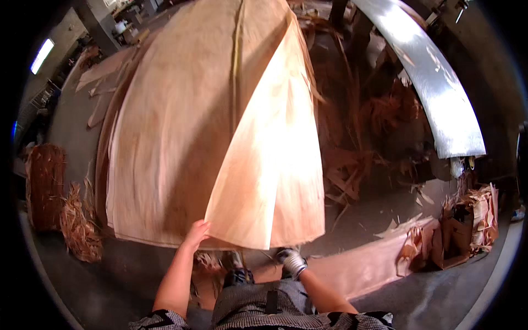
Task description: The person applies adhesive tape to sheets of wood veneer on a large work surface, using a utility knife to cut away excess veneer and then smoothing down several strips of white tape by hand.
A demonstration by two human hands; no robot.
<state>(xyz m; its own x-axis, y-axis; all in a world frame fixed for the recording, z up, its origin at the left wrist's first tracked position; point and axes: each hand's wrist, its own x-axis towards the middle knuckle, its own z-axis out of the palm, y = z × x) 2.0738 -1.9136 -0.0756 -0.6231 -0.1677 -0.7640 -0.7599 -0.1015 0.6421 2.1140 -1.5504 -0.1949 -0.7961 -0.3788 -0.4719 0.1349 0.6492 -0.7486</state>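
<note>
A broad stack of thin, pale wood veneer sheets (159,143) lies in front of me. My bare left hand (196,233) pinches the near edge of the top veneer sheet (245,192), which is raised and folded over toward the right. A shadow from this raised flap falls on the sheets to its left. My right hand (293,263), in a white knit glove with dark fingertips, is just below the stack's near edge, right of the flap's corner. Its fingers are small and blurred, so whether they grip the edge is unclear.
A long shiny metal surface (434,82) curves along the right. Torn veneer scraps (385,113) litter the floor beneath it. A reddish veneer strip (363,261) lies near my right side, by a scrap-filled box (456,231). More scraps (80,225) and a reddish-brown bundle (47,187) sit at left.
</note>
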